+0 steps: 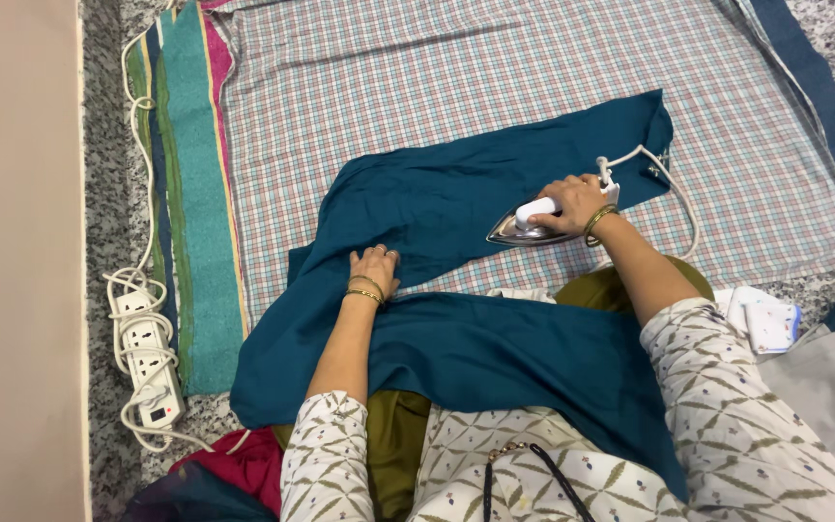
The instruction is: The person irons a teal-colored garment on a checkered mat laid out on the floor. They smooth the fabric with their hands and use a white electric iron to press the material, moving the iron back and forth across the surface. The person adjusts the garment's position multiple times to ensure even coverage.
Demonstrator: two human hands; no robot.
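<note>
Draped over the person's lap and out across the checked cotton sheet point(495, 68) on the speckled stone floor, the teal cloth garment point(456, 193) is pressed flat by the spread left hand point(375, 269) (bangled wrist) while the right hand point(572, 201) grips the white-handled steel iron point(526, 224) near the sheet's right edge.

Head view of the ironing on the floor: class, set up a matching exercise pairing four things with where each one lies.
Things:
1. iron
2. left hand
3. power strip
4. checked sheet

Places:
A. on the stone floor at the left, beside the striped cloth
B. spread under the teal garment
C. pressed flat on the teal garment
D. in the right hand, on the teal garment

Pairs: 1-D, 2-C, 3-A, 4-B
</note>
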